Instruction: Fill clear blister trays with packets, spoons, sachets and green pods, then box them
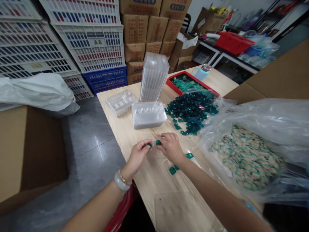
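Observation:
My left hand (138, 153) pinches a small dark green square piece (150, 145) over the wooden table (125, 129). Close beside it, my right hand (171, 146) has its fingers curled down on another green piece (158, 142). Both hands hover over a thin clear plastic tray that is hard to make out. A few loose green pieces (173, 170) lie by my right wrist. A big heap of the same green pieces (191, 109) sits on a clear bag further back.
A tall stack of clear trays (154, 75), an upturned clear tray (148, 115) and a flat one (120, 102) stand behind my hands. A red tray (172, 79), a large bag of patterned pieces (246, 158), cardboard boxes and stacked crates (94, 48) surround the table.

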Action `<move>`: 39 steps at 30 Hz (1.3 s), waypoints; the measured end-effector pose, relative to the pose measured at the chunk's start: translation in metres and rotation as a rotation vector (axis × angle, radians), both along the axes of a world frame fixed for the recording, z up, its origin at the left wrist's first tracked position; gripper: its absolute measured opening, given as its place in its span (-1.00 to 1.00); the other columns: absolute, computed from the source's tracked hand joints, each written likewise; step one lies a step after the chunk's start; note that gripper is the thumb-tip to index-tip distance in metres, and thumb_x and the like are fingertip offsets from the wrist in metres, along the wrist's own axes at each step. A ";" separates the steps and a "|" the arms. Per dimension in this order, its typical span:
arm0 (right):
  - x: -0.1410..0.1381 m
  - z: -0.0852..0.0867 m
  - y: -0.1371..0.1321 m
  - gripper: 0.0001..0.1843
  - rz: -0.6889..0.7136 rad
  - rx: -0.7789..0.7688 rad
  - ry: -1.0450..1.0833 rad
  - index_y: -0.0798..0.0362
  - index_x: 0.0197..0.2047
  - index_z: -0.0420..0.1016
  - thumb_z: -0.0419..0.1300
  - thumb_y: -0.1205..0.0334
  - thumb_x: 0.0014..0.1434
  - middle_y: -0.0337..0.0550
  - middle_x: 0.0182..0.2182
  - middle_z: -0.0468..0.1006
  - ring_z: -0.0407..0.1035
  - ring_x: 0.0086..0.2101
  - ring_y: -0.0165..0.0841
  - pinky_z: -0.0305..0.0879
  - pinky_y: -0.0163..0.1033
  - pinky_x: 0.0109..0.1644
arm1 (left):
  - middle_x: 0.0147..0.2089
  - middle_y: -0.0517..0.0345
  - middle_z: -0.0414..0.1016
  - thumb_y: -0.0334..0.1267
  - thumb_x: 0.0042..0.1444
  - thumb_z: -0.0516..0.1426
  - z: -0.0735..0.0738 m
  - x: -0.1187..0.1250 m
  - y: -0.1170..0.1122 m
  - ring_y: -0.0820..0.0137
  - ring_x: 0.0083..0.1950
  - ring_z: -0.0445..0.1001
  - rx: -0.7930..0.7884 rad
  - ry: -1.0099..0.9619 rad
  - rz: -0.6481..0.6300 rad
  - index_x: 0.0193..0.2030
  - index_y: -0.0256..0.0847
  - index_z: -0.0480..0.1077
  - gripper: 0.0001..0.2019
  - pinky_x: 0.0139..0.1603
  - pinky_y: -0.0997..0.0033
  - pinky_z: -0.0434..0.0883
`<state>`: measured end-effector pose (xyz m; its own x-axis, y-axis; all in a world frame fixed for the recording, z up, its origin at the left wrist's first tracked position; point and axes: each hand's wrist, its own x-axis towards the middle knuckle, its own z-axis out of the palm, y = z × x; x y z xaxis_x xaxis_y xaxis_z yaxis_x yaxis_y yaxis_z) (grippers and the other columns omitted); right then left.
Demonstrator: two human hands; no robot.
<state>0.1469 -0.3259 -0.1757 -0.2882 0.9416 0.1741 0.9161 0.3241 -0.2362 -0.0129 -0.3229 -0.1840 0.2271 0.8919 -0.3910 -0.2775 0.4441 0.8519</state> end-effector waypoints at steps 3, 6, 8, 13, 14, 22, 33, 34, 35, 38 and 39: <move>-0.011 0.010 -0.015 -0.73 0.001 -0.027 0.281 0.05 -0.09 0.35 0.03 0.27 0.13 -0.04 -0.25 0.41 0.25 -0.21 -0.27 0.17 -0.11 -0.13 | -0.21 0.04 0.48 -0.32 -0.09 0.12 0.006 0.004 -0.004 0.36 -0.15 0.41 -0.020 -0.058 0.012 -0.21 -0.31 0.40 -0.75 -0.03 0.31 0.29; -0.018 0.008 -0.025 -0.79 -0.027 -0.146 0.582 0.04 -0.19 0.38 0.01 0.32 0.11 -0.11 -0.34 0.42 0.31 -0.33 -0.36 0.27 -0.22 -0.24 | -0.16 0.06 0.48 -0.37 -0.10 0.11 0.008 0.009 -0.010 0.35 -0.11 0.41 -0.019 -0.103 -0.031 -0.19 -0.27 0.42 -0.73 0.01 0.30 0.28; -0.018 0.002 -0.027 -0.81 -0.151 -0.236 0.748 0.05 -0.24 0.40 0.05 0.31 0.04 -0.15 -0.39 0.43 0.33 -0.39 -0.39 0.29 -0.23 -0.27 | -0.14 0.06 0.48 -0.39 -0.11 0.11 0.009 0.011 -0.013 0.34 -0.08 0.40 0.009 -0.112 -0.077 -0.16 -0.26 0.42 -0.70 0.04 0.29 0.26; -0.015 -0.005 -0.030 -0.79 -0.372 -0.451 1.189 0.08 -0.34 0.42 0.18 0.19 -0.11 -0.18 -0.48 0.48 0.38 -0.45 -0.39 0.35 -0.23 -0.30 | -0.12 0.03 0.46 -0.35 -0.12 0.16 0.012 0.010 -0.016 0.33 -0.10 0.40 0.143 0.060 -0.131 -0.16 -0.27 0.41 -0.70 0.02 0.29 0.28; -0.015 -0.004 -0.032 -0.78 -0.395 -0.459 1.238 0.08 -0.36 0.43 0.20 0.18 -0.13 -0.18 -0.48 0.49 0.38 -0.46 -0.39 0.36 -0.23 -0.31 | -0.12 0.02 0.46 -0.34 -0.12 0.16 0.013 0.010 -0.016 0.33 -0.12 0.41 0.155 0.085 -0.134 -0.17 -0.27 0.42 -0.70 -0.02 0.30 0.30; -0.017 0.006 -0.039 -0.76 -0.431 -0.470 1.336 0.08 -0.43 0.45 0.21 0.10 -0.15 -0.20 -0.52 0.51 0.39 -0.49 -0.39 0.39 -0.19 -0.33 | -0.30 0.09 0.49 -0.26 -0.10 0.17 0.017 0.011 -0.017 0.44 -0.33 0.44 0.029 -0.078 -0.186 -0.21 -0.29 0.41 -0.73 -0.18 0.38 0.36; -0.025 0.014 -0.047 -0.88 -0.380 -0.099 0.744 0.06 -0.42 0.36 0.01 0.32 -0.04 -0.16 -0.49 0.45 0.34 -0.46 -0.38 0.30 -0.25 -0.33 | -0.50 0.21 0.36 -0.29 -0.05 0.08 0.016 0.018 -0.023 0.53 -0.50 0.32 0.198 0.229 -0.158 -0.39 -0.29 0.34 -0.89 -0.45 0.52 0.30; -0.025 0.013 -0.047 -0.89 -0.394 -0.109 0.776 0.06 -0.42 0.35 0.02 0.31 -0.04 -0.17 -0.50 0.44 0.34 -0.48 -0.39 0.30 -0.26 -0.35 | -0.50 0.21 0.36 -0.29 -0.04 0.06 0.015 0.018 -0.023 0.53 -0.50 0.32 0.205 0.237 -0.154 -0.39 -0.29 0.34 -0.89 -0.44 0.51 0.30; -0.025 0.012 -0.047 -0.90 -0.411 -0.129 0.825 0.06 -0.42 0.33 0.02 0.30 -0.04 -0.19 -0.51 0.43 0.33 -0.49 -0.40 0.30 -0.27 -0.37 | -0.50 0.21 0.36 -0.29 -0.03 0.05 0.015 0.019 -0.024 0.52 -0.50 0.32 0.213 0.249 -0.153 -0.40 -0.28 0.34 -0.89 -0.44 0.51 0.30; -0.025 0.007 -0.048 -0.92 -0.457 -0.196 1.008 0.05 -0.42 0.30 0.04 0.26 -0.05 -0.23 -0.54 0.41 0.34 -0.51 -0.42 0.31 -0.29 -0.39 | -0.49 0.19 0.37 -0.29 0.00 0.03 0.015 0.019 -0.025 0.49 -0.46 0.33 0.301 0.359 -0.152 -0.42 -0.27 0.33 -0.88 -0.41 0.49 0.29; -0.025 0.006 -0.049 -0.91 -0.464 -0.221 1.054 0.06 -0.42 0.30 0.05 0.25 -0.05 -0.22 -0.53 0.42 0.35 -0.50 -0.41 0.32 -0.29 -0.38 | -0.47 0.18 0.38 -0.30 0.00 0.03 0.015 0.018 -0.026 0.48 -0.44 0.34 0.350 0.413 -0.148 -0.42 -0.27 0.34 -0.89 -0.39 0.49 0.29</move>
<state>0.1222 -0.3747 -0.1695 0.2795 0.9583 -0.0589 0.2535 -0.1328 -0.9582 0.0055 -0.3485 -0.1690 0.2509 0.9546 -0.1607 0.1544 0.1244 0.9801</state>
